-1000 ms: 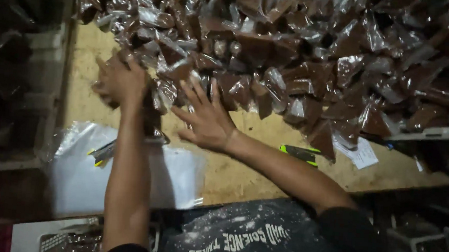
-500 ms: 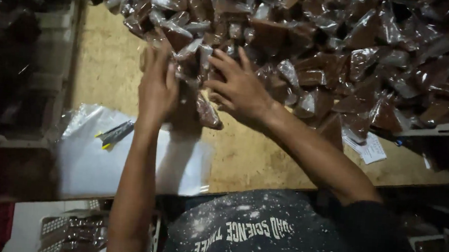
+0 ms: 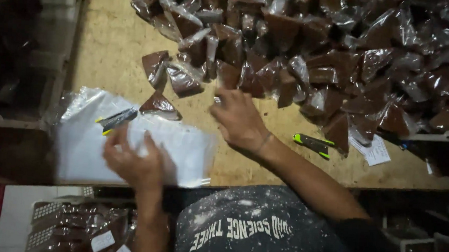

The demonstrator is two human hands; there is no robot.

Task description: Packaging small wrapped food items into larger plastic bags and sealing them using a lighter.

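The bench [image 3: 119, 45], a pale chipboard top, carried a great heap of clear packets [image 3: 314, 48] filled with brown stuff, spread across its far half and right side. A bare strip of board ran down the left, between the heap and the bench's left edge, and another lay along the near edge to the right of the white stack.

A stack of flat clear bags [image 3: 180, 149] over white sheets sat at the near left corner, overhanging the bench's front edge. One brown packet [image 3: 158, 104] lay on its far edge; two more loose packets [image 3: 178, 75] lay just beyond, apart from the heap.

Below the bench edge, a white crate [image 3: 60, 220] held more brown packets with small labels.

The left hand [image 3: 136, 163] rested on the stack, fingers bent; whether it pinched a bag I could not tell. The right hand [image 3: 239, 121] lay spread and empty on the board, its fingertips just beside the heap's edge.

A green-and-black utility knife [image 3: 314, 144] lay near the right wrist, and a marker [image 3: 115, 119] on the stack.
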